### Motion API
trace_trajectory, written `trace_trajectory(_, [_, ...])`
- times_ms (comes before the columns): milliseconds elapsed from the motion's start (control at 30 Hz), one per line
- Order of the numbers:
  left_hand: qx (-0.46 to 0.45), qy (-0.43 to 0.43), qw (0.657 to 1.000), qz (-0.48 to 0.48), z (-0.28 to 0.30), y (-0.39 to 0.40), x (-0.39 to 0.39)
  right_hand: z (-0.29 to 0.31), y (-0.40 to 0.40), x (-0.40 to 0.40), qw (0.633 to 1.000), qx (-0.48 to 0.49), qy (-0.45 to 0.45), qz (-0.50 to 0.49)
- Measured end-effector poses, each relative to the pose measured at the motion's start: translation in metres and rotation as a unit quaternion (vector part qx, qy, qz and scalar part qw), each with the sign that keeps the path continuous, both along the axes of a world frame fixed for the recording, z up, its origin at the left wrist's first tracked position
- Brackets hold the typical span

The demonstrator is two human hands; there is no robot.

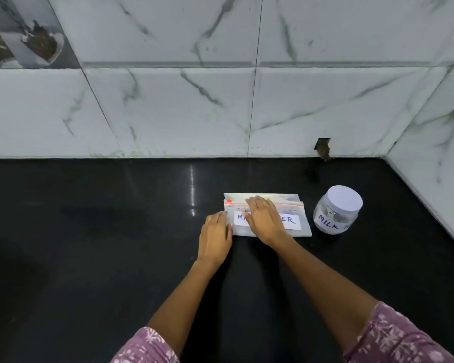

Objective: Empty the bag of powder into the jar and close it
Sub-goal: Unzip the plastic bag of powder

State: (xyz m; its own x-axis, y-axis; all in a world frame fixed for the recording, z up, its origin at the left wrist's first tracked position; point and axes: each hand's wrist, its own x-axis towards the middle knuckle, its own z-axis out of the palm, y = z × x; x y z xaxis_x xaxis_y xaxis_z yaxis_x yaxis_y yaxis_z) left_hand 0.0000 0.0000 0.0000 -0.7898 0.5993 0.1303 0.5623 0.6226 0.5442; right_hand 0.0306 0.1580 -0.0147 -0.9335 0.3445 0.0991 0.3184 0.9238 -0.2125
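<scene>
Nearest me, two purple floral sleeves (393, 336), forearms reaching forward over the black countertop (89, 231). My left hand (215, 237): fingers together and extended, fingertips touching the left edge of the bag of powder (299, 229), nothing pinched. My right hand (264, 218): flat, palm down, fingers loosely spread, pressing on the bag's middle and covering part of its white handwritten label (290, 221). The bag: zip type, lying flat under and beyond both hands, red seal strip along its far side. Right of my right hand, near the bag but apart: the jar (336, 210), clear, upright, white lid (345, 199) on, marked "MILK". Beyond everything: marble-patterned tiled wall (220, 100).
</scene>
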Motion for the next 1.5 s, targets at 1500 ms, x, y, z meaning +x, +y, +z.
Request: trace_trajectory(1500, [0.204, -0.132, 0.962, -0.127, 0.018, -0.071, 0.047, 0.033, -0.089, 0.123, 0.988, -0.061, 0.143, 0.023])
